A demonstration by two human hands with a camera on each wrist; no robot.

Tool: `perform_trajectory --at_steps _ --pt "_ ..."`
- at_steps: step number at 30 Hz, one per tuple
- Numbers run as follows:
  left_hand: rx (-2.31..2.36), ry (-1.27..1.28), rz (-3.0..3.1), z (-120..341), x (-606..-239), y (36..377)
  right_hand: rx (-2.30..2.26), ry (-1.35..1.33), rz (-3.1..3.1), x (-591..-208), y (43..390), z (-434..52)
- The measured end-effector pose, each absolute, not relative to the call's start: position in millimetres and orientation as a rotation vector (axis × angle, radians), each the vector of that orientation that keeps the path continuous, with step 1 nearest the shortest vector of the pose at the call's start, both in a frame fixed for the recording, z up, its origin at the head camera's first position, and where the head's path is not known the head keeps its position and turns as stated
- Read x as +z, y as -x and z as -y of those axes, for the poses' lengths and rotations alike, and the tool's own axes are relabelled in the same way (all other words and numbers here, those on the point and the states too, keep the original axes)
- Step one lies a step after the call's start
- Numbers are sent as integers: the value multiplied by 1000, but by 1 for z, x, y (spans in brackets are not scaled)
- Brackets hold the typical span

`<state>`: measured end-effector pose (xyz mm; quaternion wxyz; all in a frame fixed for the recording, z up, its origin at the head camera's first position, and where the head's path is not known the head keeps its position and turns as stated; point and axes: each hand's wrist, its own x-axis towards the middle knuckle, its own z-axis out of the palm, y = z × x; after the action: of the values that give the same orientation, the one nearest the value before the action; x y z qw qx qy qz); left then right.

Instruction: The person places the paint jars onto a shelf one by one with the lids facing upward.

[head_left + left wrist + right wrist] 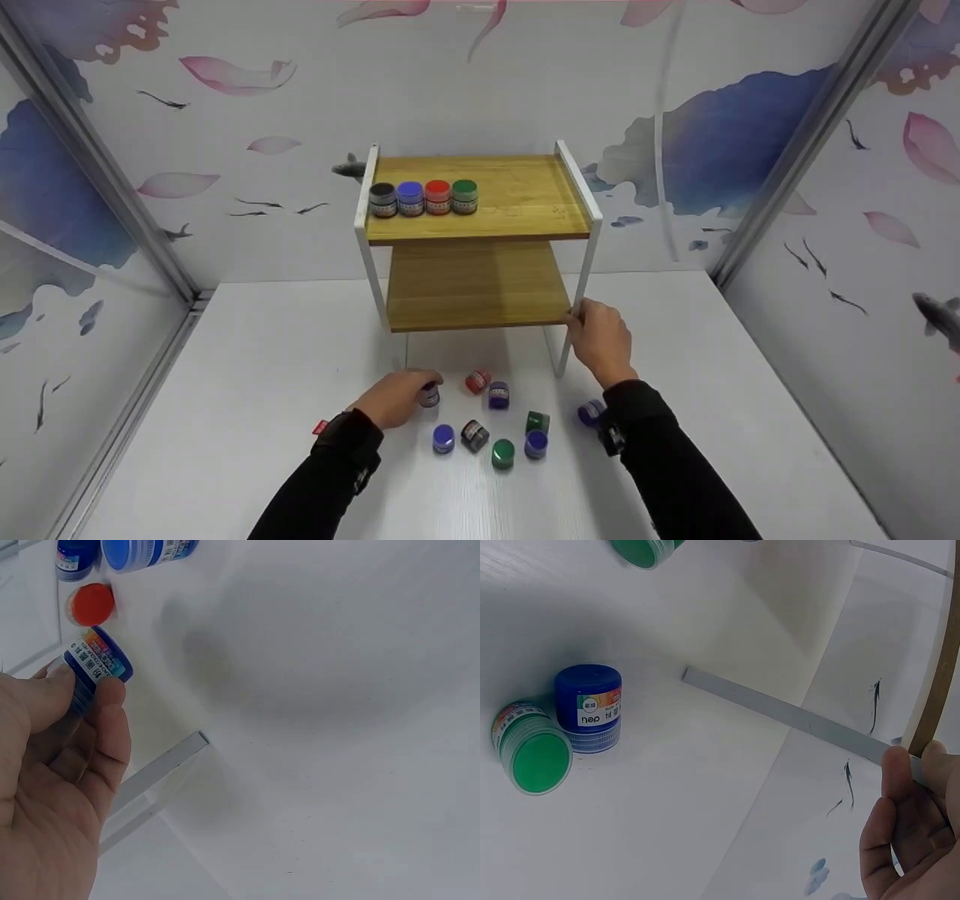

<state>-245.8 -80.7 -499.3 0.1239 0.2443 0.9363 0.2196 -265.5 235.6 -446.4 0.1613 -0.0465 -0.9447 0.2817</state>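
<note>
Gripping a small blue-lidded paint jar [100,662] between thumb and fingers, the left hand [397,396] sits low on the white table [247,352], just in front of the wooden shelf rack [480,225]. The right hand [598,339] curls its fingers [897,772] round the rack's front right leg [795,717]. Loose jars [491,427] lie scattered on the table between the two hands; four more [424,198] stand in a row on the top shelf.
</note>
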Motion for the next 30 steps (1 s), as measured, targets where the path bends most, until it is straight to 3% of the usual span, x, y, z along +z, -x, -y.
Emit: perform_trajectory --at_steps 30 --pt "525 -754 -2688 61 -430 249 834 128 2692 -445 264 -235"
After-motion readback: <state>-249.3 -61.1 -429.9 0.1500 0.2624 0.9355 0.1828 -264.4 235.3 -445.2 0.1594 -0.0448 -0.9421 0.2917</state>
